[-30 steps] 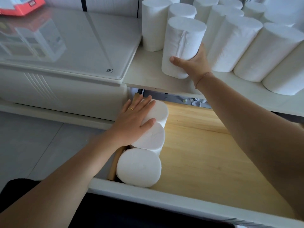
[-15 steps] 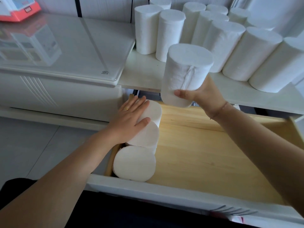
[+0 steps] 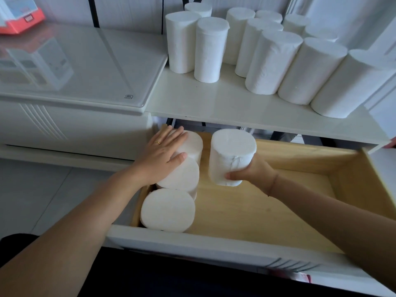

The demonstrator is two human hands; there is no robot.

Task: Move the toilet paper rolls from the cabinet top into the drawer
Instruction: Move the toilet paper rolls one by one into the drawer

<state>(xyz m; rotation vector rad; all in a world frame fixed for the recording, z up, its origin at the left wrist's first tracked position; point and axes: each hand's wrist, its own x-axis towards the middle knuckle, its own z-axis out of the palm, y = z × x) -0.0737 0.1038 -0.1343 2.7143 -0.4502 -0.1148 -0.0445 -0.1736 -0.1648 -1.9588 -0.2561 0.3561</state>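
My right hand [image 3: 249,171] is wrapped around the lower part of one toilet paper roll [image 3: 231,156], thumb across its front and the other fingers hidden behind it; I hold the roll upright inside the open drawer [image 3: 353,181], and I cannot tell whether its base touches the wooden floor. Just to the left of that hand, my left hand [image 3: 164,154] lies flat with fingers spread, a ring [image 3: 157,142] on one finger, pressing on the tops of the two far rolls [image 3: 188,166] in a row of three along the drawer's left wall. The near roll [image 3: 168,211] stands below my left wrist. Beyond both hands, the cabinet top [image 3: 225,103] carries the remaining rolls [image 3: 272,61], upright and crowded together.
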